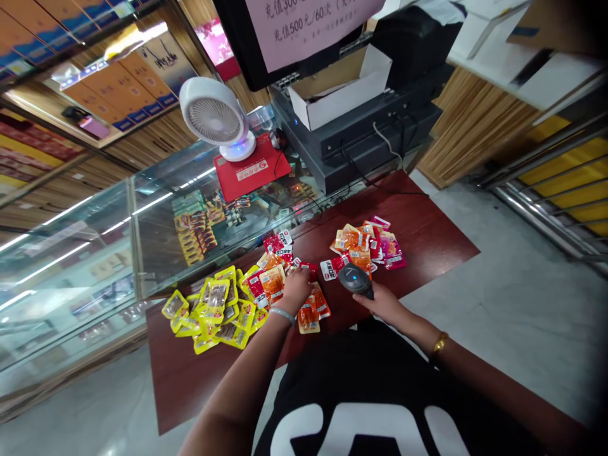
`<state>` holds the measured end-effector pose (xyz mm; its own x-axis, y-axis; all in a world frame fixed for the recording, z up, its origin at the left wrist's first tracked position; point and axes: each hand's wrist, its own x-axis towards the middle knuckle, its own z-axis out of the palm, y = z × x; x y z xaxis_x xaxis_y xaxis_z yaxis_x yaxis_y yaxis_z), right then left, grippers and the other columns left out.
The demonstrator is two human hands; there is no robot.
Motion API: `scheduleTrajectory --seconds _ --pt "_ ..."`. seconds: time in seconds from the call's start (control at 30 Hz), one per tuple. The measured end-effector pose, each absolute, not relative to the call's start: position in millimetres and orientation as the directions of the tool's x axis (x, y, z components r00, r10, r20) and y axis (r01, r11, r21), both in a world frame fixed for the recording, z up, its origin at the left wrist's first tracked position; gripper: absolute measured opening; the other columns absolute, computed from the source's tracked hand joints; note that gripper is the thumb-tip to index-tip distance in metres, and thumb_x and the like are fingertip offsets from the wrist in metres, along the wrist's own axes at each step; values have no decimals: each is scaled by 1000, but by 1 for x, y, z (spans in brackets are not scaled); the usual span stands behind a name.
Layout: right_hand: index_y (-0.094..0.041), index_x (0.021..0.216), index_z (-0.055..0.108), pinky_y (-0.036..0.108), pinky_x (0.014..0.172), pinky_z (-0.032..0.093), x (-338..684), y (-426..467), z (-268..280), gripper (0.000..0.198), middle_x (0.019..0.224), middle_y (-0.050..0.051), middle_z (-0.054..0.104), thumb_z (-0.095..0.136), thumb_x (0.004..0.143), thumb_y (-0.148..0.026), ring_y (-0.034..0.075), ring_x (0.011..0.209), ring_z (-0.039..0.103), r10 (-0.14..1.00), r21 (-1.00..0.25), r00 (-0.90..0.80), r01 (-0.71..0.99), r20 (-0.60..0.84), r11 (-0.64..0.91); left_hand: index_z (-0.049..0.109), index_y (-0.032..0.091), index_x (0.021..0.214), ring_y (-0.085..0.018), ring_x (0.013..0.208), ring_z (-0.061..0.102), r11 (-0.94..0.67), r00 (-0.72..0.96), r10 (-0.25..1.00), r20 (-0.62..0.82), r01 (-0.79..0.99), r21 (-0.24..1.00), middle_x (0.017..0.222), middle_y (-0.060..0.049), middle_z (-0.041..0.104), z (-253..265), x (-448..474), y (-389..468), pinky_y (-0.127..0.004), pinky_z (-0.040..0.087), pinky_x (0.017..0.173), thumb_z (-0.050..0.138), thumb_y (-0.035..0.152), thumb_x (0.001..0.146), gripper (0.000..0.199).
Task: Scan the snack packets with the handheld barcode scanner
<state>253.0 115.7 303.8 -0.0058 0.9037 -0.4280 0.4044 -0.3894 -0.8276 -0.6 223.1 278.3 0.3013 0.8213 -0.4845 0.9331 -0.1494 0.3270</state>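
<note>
My right hand (382,303) is wrapped round the handle of a dark barcode scanner (352,278), whose head hangs over a red-and-white snack packet (330,268). In the middle of the dark red board, my left hand (298,288) has its fingers closed on the edge of a red snack packet (311,269); the fingertips are partly hidden. Orange snack packets (308,315) lie just under and right of that hand. To its left are mixed red and orange packets (272,282) and a heap of yellow snack packets (221,310). Another pile of orange, red and pink packets (363,240) lies beyond the scanner.
The dark red board (418,215) adjoins a glass display counter (166,196). On the counter stand a white fan (213,117), a red mat (261,170) and dark till equipment (342,149) with cables and a white box (342,95) on top. A metal rack (560,171) stands at right.
</note>
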Motion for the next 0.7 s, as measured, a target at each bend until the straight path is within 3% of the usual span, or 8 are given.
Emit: scheduleTrajectory --seconds 0.1,0.23,0.33,0.43,0.57,0.7 --pt "-16 115 65 45 92 51 247 110 300 47 110 13 74 69 79 -47 32 103 68 901 -832 -83 427 -426 -355 67 21 110 -30 118 49 -295 372 831 -413 925 241 118 -12 62 277 0 197 -40 38 101 66 29 79 31" --pt "-18 120 63 47 95 50 242 105 296 47 115 12 73 69 80 -42 33 107 67 898 -852 -142 404 -417 -333 69 20 95 -31 114 52 -245 326 847 -421 940 236 109 -13 65 274 9 196 -41 38 97 60 25 81 17" --pt "-18 119 63 47 94 50 242 104 295 48 114 12 73 70 79 -42 33 106 67 892 -849 -151 408 -425 -336 66 21 94 -26 89 60 -30 205 853 -480 937 347 85 -10 66 274 3 210 -36 42 83 59 28 82 15" --pt "-17 117 65 47 92 51 244 103 295 48 112 12 74 70 79 -44 33 103 68 883 -841 -157 416 -442 -347 61 20 93 -18 67 57 216 79 878 -473 816 537 70 -4 61 270 -9 223 -28 40 68 60 29 81 14" --pt "-15 119 64 47 91 51 246 102 294 51 113 13 73 70 79 -45 33 101 69 874 -833 -177 435 -452 -342 55 20 83 -12 56 50 435 -14 867 -499 511 741 63 3 55 258 -15 233 -23 38 59 66 28 74 16" --pt "-14 119 63 47 91 51 247 102 295 51 113 15 73 70 79 -45 33 102 68 881 -840 -181 432 -438 -329 53 19 79 -10 55 50 511 -32 851 -524 279 813 62 4 54 250 -9 236 -21 40 57 70 28 68 23"
